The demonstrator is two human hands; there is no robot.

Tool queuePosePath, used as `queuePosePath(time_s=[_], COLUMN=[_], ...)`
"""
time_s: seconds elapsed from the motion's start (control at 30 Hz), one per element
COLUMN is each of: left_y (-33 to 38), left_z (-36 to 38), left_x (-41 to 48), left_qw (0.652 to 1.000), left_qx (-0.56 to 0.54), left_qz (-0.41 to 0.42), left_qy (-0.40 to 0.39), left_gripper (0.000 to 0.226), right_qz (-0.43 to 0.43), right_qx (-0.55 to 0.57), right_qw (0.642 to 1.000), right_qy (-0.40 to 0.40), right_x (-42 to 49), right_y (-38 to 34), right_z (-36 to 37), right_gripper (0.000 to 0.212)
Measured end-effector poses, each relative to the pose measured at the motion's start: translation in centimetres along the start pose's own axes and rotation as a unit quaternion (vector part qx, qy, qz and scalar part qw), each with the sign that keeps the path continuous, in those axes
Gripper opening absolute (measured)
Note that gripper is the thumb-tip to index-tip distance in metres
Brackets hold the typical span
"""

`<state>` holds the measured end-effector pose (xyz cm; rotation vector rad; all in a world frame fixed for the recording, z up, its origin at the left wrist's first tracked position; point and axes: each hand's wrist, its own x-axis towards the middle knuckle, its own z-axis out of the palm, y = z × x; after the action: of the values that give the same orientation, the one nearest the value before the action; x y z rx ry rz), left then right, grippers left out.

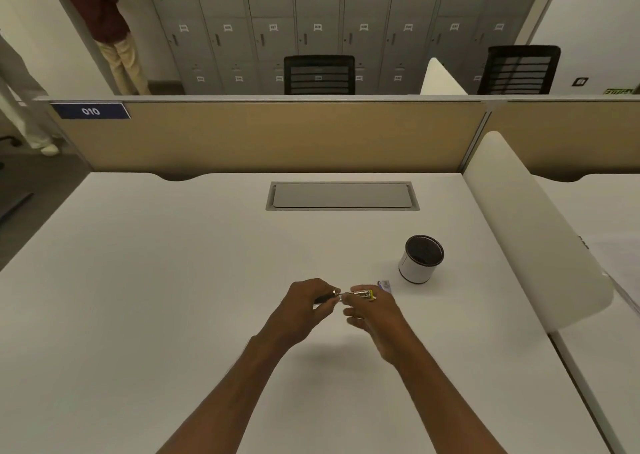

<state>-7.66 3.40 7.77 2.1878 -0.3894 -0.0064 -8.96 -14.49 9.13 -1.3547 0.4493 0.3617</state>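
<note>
Both my hands meet above the white desk (pixel 173 280) near its middle. My left hand (pixel 304 303) grips a thin dark tool (pixel 325 297) with a metal tip that points right. My right hand (pixel 375 311) pinches a small clear and silver object with a yellow end (pixel 363 294) between thumb and forefinger, its other fingers spread below. The tool's tip touches the left end of that object. What the small object is I cannot tell.
A white cup with a dark inside (pixel 420 258) stands to the right of my hands. A small purple and white packet (pixel 384 285) lies between the cup and my right hand. A grey cable hatch (pixel 342 195) sits at the desk's back. A white divider (pixel 533 231) bounds the right side.
</note>
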Motion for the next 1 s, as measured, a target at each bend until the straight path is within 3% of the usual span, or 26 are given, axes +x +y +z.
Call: queuePosePath(time_s=[0.13,0.27,0.5,0.73,1.0], left_y=[-0.3,-0.7,-0.7,-0.3,0.6], left_z=[0.4,0.9,1.9,2.6,3.4], left_x=[-0.1,-0.5,-0.7,-0.5,-1.0], left_qw=[1.000,1.000,0.998,0.997,0.996], left_qx=[-0.001,0.012,0.029,0.034,0.041], left_qz=[0.006,0.020,0.020,0.025,0.007], left_qy=[0.010,0.019,0.049,0.058,0.081], left_gripper=[0.015,0.019,0.021,0.024,0.026], right_qz=[0.037,0.058,-0.041,-0.084,-0.119], right_qx=[0.141,0.196,0.121,0.069,0.008], right_qw=[0.989,0.978,0.979,0.976,0.979], right_qy=[0.010,0.046,0.158,0.187,0.166], right_x=[0.0,0.4,0.9,1.1,1.1], right_y=[0.5,1.1,2.0,2.3,1.8], right_z=[1.0,1.1,1.0,0.7,0.6], right_gripper=[0.025,0.023,0.020,0.025,0.014])
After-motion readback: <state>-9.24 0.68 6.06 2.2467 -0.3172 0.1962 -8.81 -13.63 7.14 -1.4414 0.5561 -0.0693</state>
